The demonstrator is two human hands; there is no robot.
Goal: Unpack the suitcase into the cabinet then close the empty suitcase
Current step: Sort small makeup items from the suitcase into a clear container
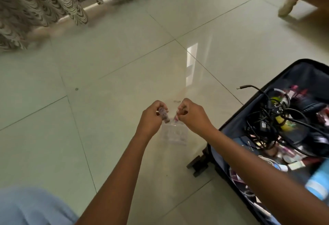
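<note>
The suitcase [302, 75] at the lower right is cut by the right and bottom edges, and the small things under its black cables [263, 118] are too smeared to name. The little object [39, 116] in the grip of the left hand [151, 118] is blurred beyond telling, and the clear bag [175, 135] pinched by the right hand [193, 116] is faint, its contents unreadable.

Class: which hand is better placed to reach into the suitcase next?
Right: both pinch the bag, the right hand is nearer the suitcase; the left hand also grips a small item.
</note>
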